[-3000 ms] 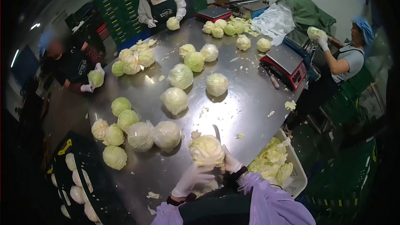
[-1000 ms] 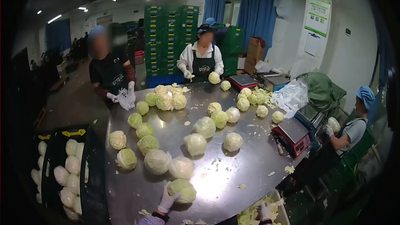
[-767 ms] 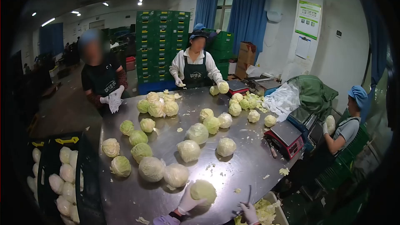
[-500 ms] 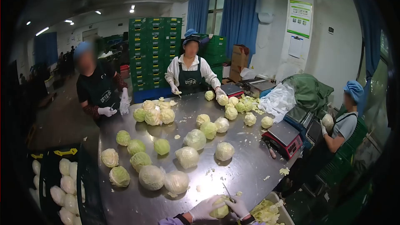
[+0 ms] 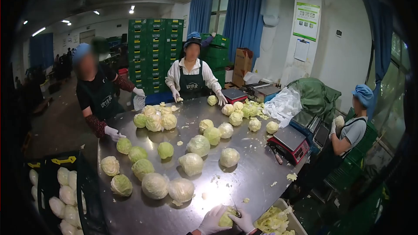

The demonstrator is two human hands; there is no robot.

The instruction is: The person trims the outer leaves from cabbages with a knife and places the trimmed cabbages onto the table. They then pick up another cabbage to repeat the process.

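In white gloves, both my hands are at the near edge of the steel table (image 5: 257, 187). My left hand (image 5: 211, 221) is closed round the side of a pale green cabbage (image 5: 226, 219). A thin-bladed knife (image 5: 234, 203) points up and away from my right hand (image 5: 244, 223), whose fingers are wrapped round its handle against the cabbage. Nearest in front lie cabbages that look film-wrapped, one (image 5: 180, 190) with a ragged base. Beside my right hand stands a white bin (image 5: 295, 222) of loose cabbage leaves (image 5: 272, 220).
Several cabbages (image 5: 132, 153) are spread over the table. A red scale (image 5: 291, 146) and a second knife (image 5: 278, 158) lie at the right. Crates (image 5: 72, 160) of wrapped cabbages stand lower left. Co-workers (image 5: 191, 76) stand left, across and right; green crates (image 5: 154, 56) are stacked behind.
The left co-worker now leans in, one hand reaching to a cabbage at the table's left edge. The co-worker across has let go of a cabbage. My hands keep their hold; the view has shifted slightly.
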